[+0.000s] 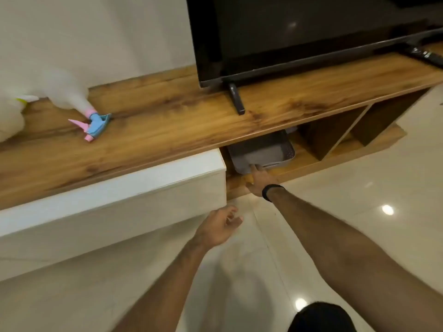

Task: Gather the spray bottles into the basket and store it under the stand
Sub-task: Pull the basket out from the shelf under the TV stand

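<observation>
A grey basket [262,153] sits in the open shelf under the wooden stand top [167,130], partly hidden by the top's edge. My right hand [260,180] reaches into the shelf, its fingers on the basket's front rim. A white spray bottle with a blue and pink trigger head [96,123] lies on its side on the stand top at the left. A second white bottle with a yellow-green part [14,111] lies at the far left, cut off by the frame. My left hand [219,227] hovers in front of the white drawer, fingers loosely apart, holding nothing.
A black TV [299,32] stands on the stand top, one foot [236,98] near the front edge. A remote [426,55] lies at the far right. A white drawer front [112,195] is left of the shelf. Further open compartments [335,133] lie to the right. The floor is glossy tile [359,200].
</observation>
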A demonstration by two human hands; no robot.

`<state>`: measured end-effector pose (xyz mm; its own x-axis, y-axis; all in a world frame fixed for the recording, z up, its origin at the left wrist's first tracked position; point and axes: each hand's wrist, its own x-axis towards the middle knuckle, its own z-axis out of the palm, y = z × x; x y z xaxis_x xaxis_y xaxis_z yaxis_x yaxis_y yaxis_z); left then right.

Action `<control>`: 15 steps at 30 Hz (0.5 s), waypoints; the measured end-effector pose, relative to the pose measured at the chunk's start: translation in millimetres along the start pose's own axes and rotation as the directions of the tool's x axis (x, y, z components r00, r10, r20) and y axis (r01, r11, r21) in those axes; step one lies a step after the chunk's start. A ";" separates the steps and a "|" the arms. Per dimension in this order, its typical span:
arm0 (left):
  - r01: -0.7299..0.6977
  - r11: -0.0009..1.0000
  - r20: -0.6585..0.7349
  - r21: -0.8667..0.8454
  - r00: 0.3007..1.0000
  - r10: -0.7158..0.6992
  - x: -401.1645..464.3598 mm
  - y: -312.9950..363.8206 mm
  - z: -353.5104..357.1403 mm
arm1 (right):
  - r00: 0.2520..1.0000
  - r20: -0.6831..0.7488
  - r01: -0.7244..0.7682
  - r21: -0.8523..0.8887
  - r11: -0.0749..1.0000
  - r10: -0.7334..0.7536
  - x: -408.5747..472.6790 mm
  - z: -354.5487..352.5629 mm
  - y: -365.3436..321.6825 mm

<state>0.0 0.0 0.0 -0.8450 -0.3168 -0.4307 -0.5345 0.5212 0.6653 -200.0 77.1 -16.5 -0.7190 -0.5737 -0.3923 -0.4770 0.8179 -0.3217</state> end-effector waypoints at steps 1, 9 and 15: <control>-0.018 1.000 0.018 0.021 1.000 0.017 9.2 -8.3 7.1 | 0.999 -0.011 0.038 -0.052 0.998 -0.039 12.2 10.3 3.9; -0.026 0.998 0.167 0.056 0.986 0.017 70.8 -65.4 25.7 | 0.932 -0.290 0.060 -0.473 0.879 -0.220 70.6 57.9 26.1; 0.142 0.950 0.146 -0.277 0.984 -0.104 77.7 -68.0 30.7 | 0.892 -0.203 0.226 -0.576 0.786 -0.405 30.8 76.9 45.3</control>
<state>-28.9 -35.8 -97.5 -0.7736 -0.2502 -0.5822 -0.6317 0.2311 0.7400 -204.8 93.0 -109.4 -0.5505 -0.8336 -0.0449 -0.8282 0.5385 0.1553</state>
